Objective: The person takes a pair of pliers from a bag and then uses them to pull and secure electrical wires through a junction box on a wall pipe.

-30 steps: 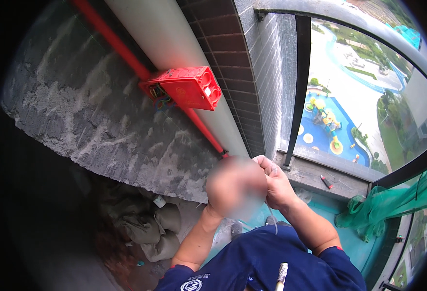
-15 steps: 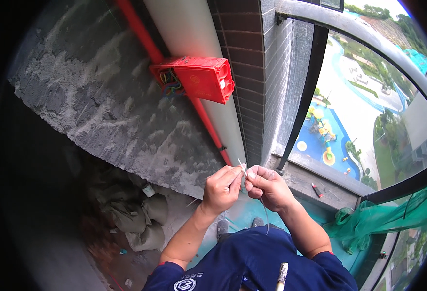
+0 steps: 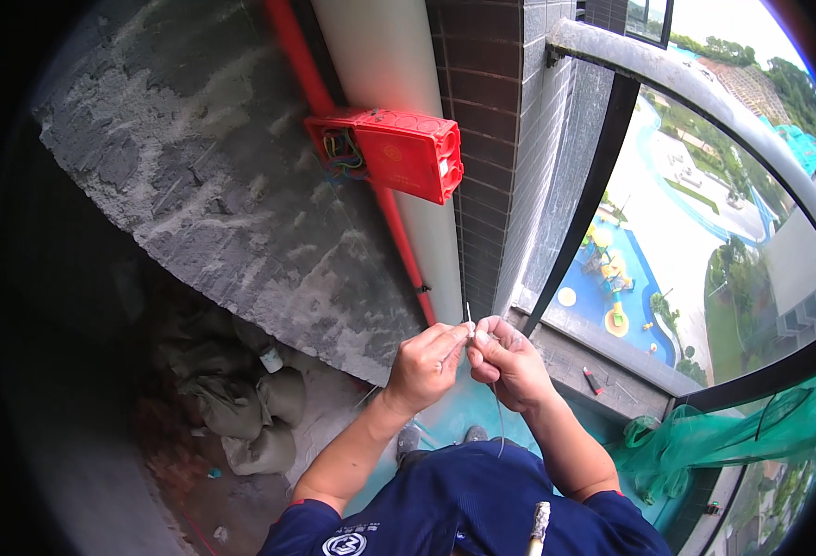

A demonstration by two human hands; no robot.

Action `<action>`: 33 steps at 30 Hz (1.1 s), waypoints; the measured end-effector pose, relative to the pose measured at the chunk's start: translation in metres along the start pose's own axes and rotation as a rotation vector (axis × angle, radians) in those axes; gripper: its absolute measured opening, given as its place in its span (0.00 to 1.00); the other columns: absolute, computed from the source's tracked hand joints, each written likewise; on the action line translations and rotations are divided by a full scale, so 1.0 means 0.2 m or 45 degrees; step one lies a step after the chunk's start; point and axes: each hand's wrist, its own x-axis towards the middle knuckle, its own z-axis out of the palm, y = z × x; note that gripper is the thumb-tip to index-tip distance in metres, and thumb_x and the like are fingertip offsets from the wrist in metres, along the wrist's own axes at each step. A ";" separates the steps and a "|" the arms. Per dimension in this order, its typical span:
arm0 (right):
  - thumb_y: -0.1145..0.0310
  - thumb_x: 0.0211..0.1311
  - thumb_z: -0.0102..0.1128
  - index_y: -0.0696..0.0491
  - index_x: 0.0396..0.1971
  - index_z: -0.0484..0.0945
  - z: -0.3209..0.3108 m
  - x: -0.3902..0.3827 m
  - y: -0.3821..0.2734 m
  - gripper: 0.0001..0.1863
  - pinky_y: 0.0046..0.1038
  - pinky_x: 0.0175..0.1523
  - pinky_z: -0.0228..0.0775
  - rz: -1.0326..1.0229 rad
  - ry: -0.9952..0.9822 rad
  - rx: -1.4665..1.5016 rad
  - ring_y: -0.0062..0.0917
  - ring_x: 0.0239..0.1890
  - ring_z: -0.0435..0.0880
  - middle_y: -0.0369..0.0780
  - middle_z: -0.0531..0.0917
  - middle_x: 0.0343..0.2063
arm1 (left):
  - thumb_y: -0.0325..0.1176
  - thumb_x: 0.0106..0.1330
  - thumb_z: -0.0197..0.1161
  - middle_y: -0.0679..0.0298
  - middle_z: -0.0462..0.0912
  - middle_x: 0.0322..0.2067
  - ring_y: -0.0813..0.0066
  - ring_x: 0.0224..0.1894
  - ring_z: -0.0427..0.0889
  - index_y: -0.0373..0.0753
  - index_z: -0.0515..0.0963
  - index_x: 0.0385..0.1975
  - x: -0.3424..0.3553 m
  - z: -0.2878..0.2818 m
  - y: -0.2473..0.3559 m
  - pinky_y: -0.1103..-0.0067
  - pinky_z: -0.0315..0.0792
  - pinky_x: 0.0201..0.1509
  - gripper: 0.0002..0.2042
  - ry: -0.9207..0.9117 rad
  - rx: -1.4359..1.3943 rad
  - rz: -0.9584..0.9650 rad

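My left hand [image 3: 424, 366] and my right hand [image 3: 513, 361] meet fingertip to fingertip in front of my chest. Both pinch a thin whitish wire [image 3: 501, 419], whose short end sticks up above the fingers while the long tail hangs below my right hand. Between the fingertips is a small white piece [image 3: 471, 329]; the fingers hide most of it, and I cannot tell what it is. Beyond my hands, a red junction box [image 3: 406, 156] sits on a red conduit [image 3: 396, 227], with several coloured wires [image 3: 341, 148] showing at its open left side.
A pale thick pipe [image 3: 380, 65] runs beside the conduit, near rough concrete [image 3: 232, 185] and a tiled column [image 3: 482, 120]. To the right are a glazed railing [image 3: 602, 167], a red-and-black tool [image 3: 593, 380] on the ledge and green netting [image 3: 704, 435]. Sacks [image 3: 260, 398] lie lower left.
The view has shifted a little, so the box and wall appear farther right. My hands remain together, and the wire's upper end now points more upright.
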 end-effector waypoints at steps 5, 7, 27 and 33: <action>0.65 0.66 0.58 0.55 0.38 0.71 -0.01 0.05 -0.02 0.10 0.16 0.25 0.57 -0.323 0.202 -0.743 0.10 0.21 0.66 0.32 0.75 0.23 | 0.22 0.58 0.62 0.52 0.81 0.36 0.55 0.36 0.82 0.31 0.78 0.44 0.10 -0.03 -0.01 0.72 0.77 0.38 0.13 -0.070 0.155 0.163; 0.65 0.66 0.58 0.56 0.36 0.72 -0.07 0.09 -0.04 0.10 0.16 0.26 0.58 -0.392 0.244 -0.938 0.10 0.21 0.67 0.33 0.77 0.24 | 0.23 0.58 0.63 0.51 0.81 0.38 0.55 0.38 0.82 0.31 0.78 0.44 0.12 -0.06 -0.04 0.73 0.77 0.41 0.14 -0.111 0.080 0.134; 0.66 0.69 0.53 0.55 0.34 0.68 -0.11 0.50 -0.45 0.09 0.12 0.20 0.57 -1.121 0.548 -0.638 0.09 0.16 0.65 0.41 0.84 0.32 | 0.46 0.71 0.50 0.65 0.69 0.59 0.75 0.60 0.68 0.43 0.64 0.63 0.70 -0.45 -0.56 0.75 0.56 0.67 0.23 0.499 -1.026 -0.521; 0.63 0.69 0.53 0.56 0.34 0.70 -0.09 0.66 -0.43 0.11 0.12 0.23 0.62 -1.046 0.525 -0.559 0.10 0.18 0.70 0.41 0.84 0.33 | 0.49 0.73 0.43 0.65 0.69 0.58 0.73 0.59 0.66 0.43 0.62 0.63 0.80 -0.41 -0.58 0.74 0.57 0.65 0.24 0.462 -1.120 -0.449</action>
